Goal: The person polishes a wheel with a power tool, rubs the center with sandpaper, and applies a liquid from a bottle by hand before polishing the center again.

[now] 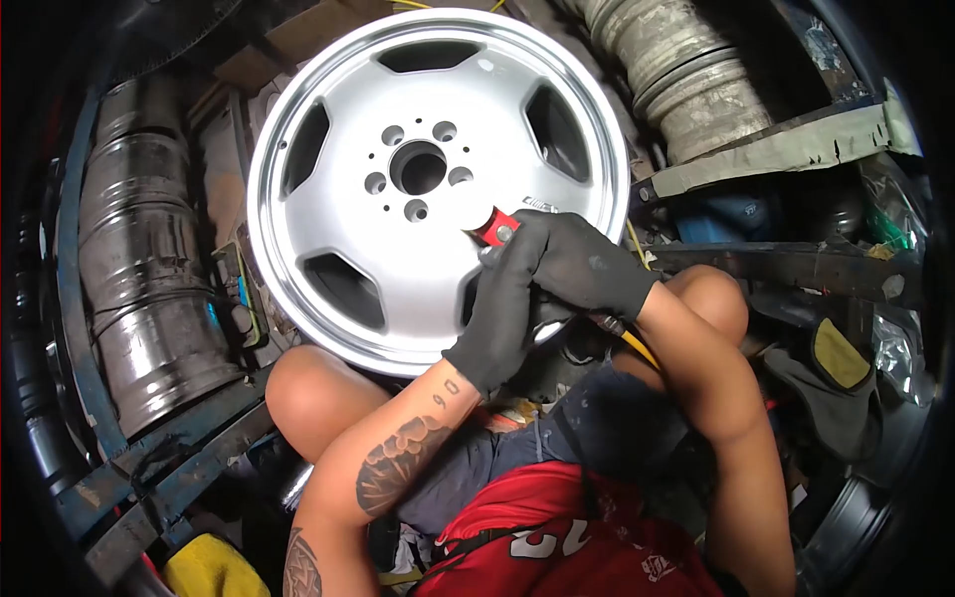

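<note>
A silver alloy wheel (328, 214) faces the camera, with a centre hole, several bolt holes and several dark window openings. My left hand (507, 308), in a dark grey glove, is closed around a small tool with a red head (497, 229). From the right, my right hand (587, 264), gloved the same way, wraps the same tool, and both hands touch each other. The red head is over the lower right of the wheel face, below the bolt holes; whether it touches the surface I cannot tell. My fingers hide most of the tool's body.
Stacked metal rims (149, 269) stand on a rack at the left, and more rims (696, 80) lie at the upper right. A yellow hose (639, 346) runs beside my right wrist. My bare knees flank the wheel's lower edge. A yellow cloth (214, 567) is at the lower left.
</note>
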The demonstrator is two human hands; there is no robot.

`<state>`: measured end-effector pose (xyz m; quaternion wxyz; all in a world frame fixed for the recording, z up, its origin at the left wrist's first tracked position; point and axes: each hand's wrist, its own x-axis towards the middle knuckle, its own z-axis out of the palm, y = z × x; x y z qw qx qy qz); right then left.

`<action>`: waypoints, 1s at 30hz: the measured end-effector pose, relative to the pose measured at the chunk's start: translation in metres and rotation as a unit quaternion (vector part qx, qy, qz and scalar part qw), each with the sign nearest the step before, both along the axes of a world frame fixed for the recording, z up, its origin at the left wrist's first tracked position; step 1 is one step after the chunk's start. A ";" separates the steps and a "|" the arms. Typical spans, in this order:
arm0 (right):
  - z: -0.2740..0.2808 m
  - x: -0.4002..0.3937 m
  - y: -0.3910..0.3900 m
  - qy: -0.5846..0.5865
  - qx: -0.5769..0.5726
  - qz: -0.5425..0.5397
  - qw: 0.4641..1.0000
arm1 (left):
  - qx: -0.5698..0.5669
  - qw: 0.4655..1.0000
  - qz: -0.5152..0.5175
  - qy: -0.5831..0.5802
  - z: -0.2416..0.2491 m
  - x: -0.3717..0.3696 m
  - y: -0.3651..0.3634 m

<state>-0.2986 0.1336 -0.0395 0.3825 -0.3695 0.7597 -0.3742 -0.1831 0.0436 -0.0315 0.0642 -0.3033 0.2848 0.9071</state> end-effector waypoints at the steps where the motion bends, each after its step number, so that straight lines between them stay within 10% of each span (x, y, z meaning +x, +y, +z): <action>1: 0.002 -0.001 0.000 0.005 0.001 0.018 1.000 | 0.005 1.000 -0.010 -0.002 0.001 0.001 -0.002; 30: 0.005 0.004 -0.009 -0.017 0.015 -0.019 1.000 | -0.033 0.999 0.018 -0.031 0.002 0.001 -0.006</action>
